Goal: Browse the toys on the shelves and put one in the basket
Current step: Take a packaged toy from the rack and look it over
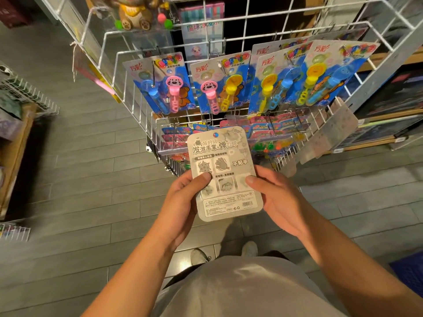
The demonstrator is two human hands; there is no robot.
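The browsing is under way. Both hands hold a toy card (225, 173) in front of the rack (229, 92), printed back upward: the left hand (183, 202) and right hand (278, 200) each pinch a side edge, thumb on top. The blue shape at lower right may be the basket (409, 268); nothing is in it yet.

grey shirt (247, 289) | bare forearms | pale sneakers (199, 256)

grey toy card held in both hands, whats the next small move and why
Probably turn the grey printed toy card over: left hand and right hand grip it showing the barcode side, the toy is hidden, and no basket is in view.
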